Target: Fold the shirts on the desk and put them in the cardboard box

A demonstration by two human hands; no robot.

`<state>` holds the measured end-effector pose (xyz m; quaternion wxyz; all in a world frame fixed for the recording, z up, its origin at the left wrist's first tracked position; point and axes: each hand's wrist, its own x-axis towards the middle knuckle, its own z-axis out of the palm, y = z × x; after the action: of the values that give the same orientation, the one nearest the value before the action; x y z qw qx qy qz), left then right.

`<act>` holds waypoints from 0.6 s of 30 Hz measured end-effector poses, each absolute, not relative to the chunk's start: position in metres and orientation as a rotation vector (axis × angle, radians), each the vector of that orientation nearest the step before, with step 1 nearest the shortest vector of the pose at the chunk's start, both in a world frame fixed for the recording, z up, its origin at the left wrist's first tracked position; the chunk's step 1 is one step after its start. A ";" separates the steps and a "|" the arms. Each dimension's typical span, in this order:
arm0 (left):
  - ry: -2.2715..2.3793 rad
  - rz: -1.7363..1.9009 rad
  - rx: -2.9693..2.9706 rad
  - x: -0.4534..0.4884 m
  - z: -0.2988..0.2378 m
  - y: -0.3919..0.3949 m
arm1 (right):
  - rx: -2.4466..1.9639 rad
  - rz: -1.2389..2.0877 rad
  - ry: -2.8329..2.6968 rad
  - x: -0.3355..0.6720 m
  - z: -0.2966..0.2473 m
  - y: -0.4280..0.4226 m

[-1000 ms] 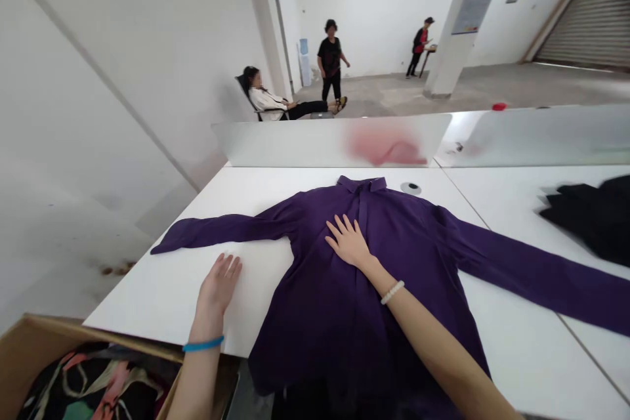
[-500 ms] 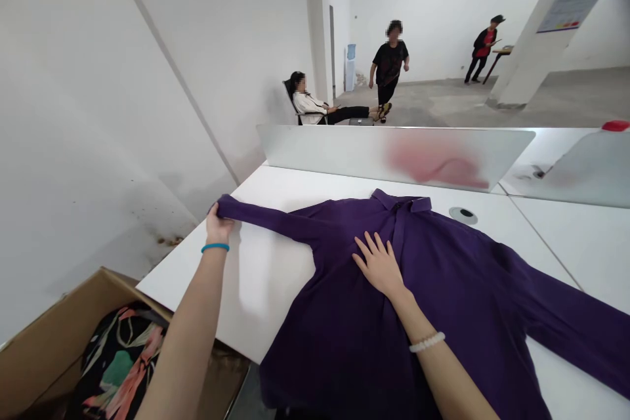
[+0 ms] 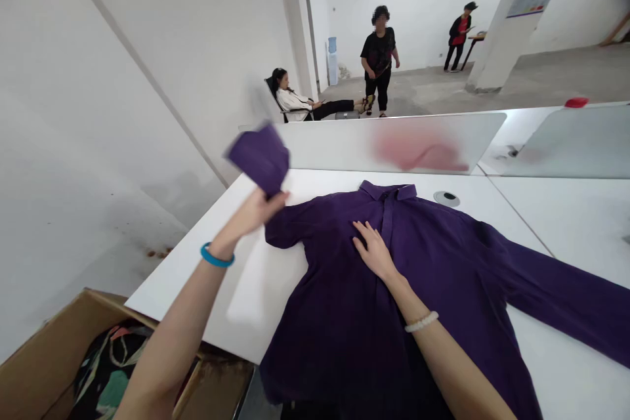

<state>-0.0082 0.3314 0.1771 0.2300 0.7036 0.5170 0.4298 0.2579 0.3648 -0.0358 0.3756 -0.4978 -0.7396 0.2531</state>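
A purple long-sleeved shirt (image 3: 433, 275) lies spread front-down on the white table (image 3: 556, 210), collar at the far side. My left hand (image 3: 256, 211) is closed on the shirt's left sleeve (image 3: 260, 157) and holds it lifted above the table, the cuff end sticking up. My right hand (image 3: 374, 251) lies flat with spread fingers on the middle of the shirt, below the collar. The right sleeve stretches out flat toward the right edge of view.
An open cardboard box (image 3: 44, 354) with patterned clothes stands at the lower left, below the table's edge. A frosted divider panel (image 3: 344, 141) runs along the table's far side. A round cable port (image 3: 446, 197) sits beside the collar. Three people are far behind.
My left hand moved from the bare table to the sleeve's end, gripped it, then lifted it up and inward toward the shirt's body. The right hand stayed pressed on the shirt.
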 end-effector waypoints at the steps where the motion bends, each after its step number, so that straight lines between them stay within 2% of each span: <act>1: 1.395 0.928 2.158 0.016 0.172 0.323 | -1.195 0.827 -1.718 0.261 -0.034 0.367; 3: 1.298 0.545 2.482 0.055 0.153 0.306 | -1.042 1.143 -1.428 0.269 -0.030 0.371; 5: 1.276 0.333 2.615 0.082 0.127 0.292 | -0.951 1.345 -1.304 0.279 -0.024 0.375; 10: 1.190 0.256 2.489 0.107 0.068 0.266 | -1.007 1.747 -1.173 0.312 -0.004 0.378; 14: 0.965 0.231 2.416 0.113 0.041 0.253 | -1.116 1.721 -1.475 0.333 0.012 0.373; 18: 0.943 0.172 2.463 0.121 0.019 0.258 | -0.985 1.572 -1.817 0.333 0.030 0.370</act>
<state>0.1206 0.2578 0.0185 0.2468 0.9031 0.3457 0.0631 0.3334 0.3700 0.0303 0.2690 -0.3654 -0.6740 0.5830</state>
